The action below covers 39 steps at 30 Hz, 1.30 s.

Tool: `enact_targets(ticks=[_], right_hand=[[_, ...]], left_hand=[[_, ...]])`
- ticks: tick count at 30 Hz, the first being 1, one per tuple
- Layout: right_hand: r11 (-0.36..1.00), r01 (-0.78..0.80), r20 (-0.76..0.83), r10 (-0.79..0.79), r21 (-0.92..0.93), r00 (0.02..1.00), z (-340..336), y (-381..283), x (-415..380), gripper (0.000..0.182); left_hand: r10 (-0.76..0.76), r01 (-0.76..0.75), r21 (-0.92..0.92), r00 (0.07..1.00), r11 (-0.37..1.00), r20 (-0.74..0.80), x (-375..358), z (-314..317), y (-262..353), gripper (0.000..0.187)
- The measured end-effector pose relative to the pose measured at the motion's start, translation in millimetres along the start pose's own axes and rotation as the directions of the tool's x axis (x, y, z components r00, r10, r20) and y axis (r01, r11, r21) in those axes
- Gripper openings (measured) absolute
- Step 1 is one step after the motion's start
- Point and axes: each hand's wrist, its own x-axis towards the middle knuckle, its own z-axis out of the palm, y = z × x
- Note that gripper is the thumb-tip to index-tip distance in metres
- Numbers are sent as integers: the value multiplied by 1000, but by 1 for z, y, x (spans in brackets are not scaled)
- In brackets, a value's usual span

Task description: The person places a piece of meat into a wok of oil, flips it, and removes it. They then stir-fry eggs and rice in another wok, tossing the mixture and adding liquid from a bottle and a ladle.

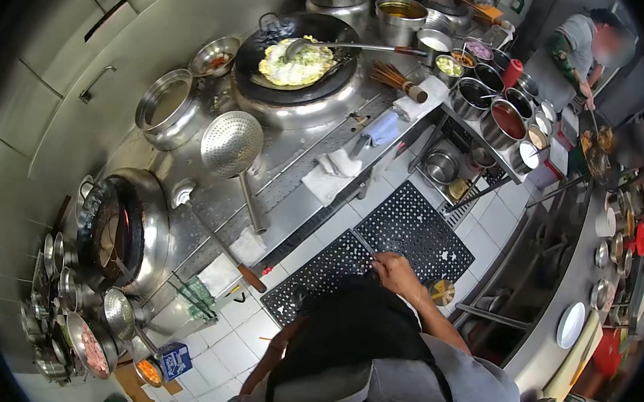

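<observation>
My right hand (398,273) is in front of my dark apron, its fingers closed round a thin grey metal utensil (363,241). What is at the far end of that utensil is too small to tell. My left hand (277,343) hangs low by my other side, mostly hidden by the apron, and its fingers do not show clearly. On the stove, a black wok (252,48) holds cooked egg with green bits (291,68). A ladle (334,45) rests across this wok, its wooden handle toward the pots.
A perforated skimmer (232,145) and a long-handled ladle (217,236) lie on the steel counter. A bamboo brush (398,81) and white cloths (333,175) are by its edge. A second wok (102,210) stands left. Sauce pots (507,119) fill a rack. A co-worker (575,58) stands beyond.
</observation>
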Motion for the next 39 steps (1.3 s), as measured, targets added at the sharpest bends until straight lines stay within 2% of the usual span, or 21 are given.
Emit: enact_targets(ticks=[3, 4, 5, 7, 8, 9, 10, 13, 16, 19, 21, 22, 25, 26, 27, 29, 30, 33, 34, 37, 39], right_hand=[[999, -12, 3, 12, -49, 1000, -24, 35, 12, 19], [1000, -28, -49, 29, 2, 998, -27, 42, 19, 17], [997, -76, 13, 76, -11, 997, -33, 46, 31, 19], [984, -174, 138, 179, -47, 974, -45, 50, 55, 25], [994, -69, 67, 74, -80, 995, -41, 58, 65, 27], [996, -55, 90, 62, -72, 994, -38, 65, 77, 27], [997, -40, 109, 48, -70, 993, -34, 71, 90, 27], [997, -50, 167, 60, -61, 984, -19, 84, 118, 28], [991, -23, 234, 53, -131, 971, -22, 81, 138, 28], [973, -6, 340, 87, -231, 936, -23, 107, 150, 29], [956, -61, 387, 174, -288, 905, -37, 105, 152, 30], [971, -107, 396, 187, -215, 899, -44, 111, 154, 32], [905, -189, 443, 358, -381, 822, -42, 169, 165, 34], [913, -134, 450, 312, -385, 837, -46, 177, 170, 35], [896, -166, 445, 356, -411, 822, -52, 184, 178, 36], [859, -230, 434, 441, -457, 786, -61, 203, 193, 37], [872, -161, 434, 380, -461, 817, -64, 215, 203, 36], [873, -170, 438, 388, -458, 811, -86, 232, 234, 36], [881, -109, 392, 311, -460, 866, -83, 259, 242, 35], [871, 345, 453, -166, -348, 876, -53, 414, 267, 33], [838, 122, 566, 246, -533, 787, -61, 415, 304, 27]], left_hand=[[-23, 21, 32, 997, 999, 71, -12, 9, 78, 44], [-17, 13, 60, 997, 998, 77, -14, 13, 106, 46], [-38, 22, 162, 994, 987, 103, -17, 15, 135, 44], [-59, -11, 506, 991, 862, 122, -9, 17, 206, 41], [-38, -42, 612, 992, 790, 118, -2, 19, 243, 40], [10, -86, 676, 993, 732, 115, 8, 22, 283, 39], [145, -169, 609, 985, 775, 89, 15, 28, 326, 35], [397, -324, 593, 918, 737, 9, 56, 29, 408, 32], [512, -376, 677, 859, 633, -2, 103, 18, 475, 32], [713, -507, 672, 700, 540, -45, 155, 4, 531, 33], [764, -580, 589, 636, 562, -103, 179, -4, 572, 30], [804, -611, 578, 577, 541, -144, 195, -8, 586, 28], [901, -728, 531, 348, 435, -260, 249, -24, 619, 25], [922, -718, 580, 271, 384, -275, 266, -32, 632, 26], [939, -701, 629, 194, 335, -284, 281, -39, 643, 27], [950, -562, 768, 132, 308, -284, 307, -53, 666, 29], [956, -484, 827, 100, 288, -275, 319, -57, 677, 31], [861, -326, 816, 358, 477, -360, 346, -66, 698, 29], [842, -302, 806, 371, 509, -393, 361, -71, 697, 34], [830, -155, 856, 378, 494, -410, 378, -70, 702, 38], [819, -149, 852, 398, 503, -413, 381, -59, 711, 39]])
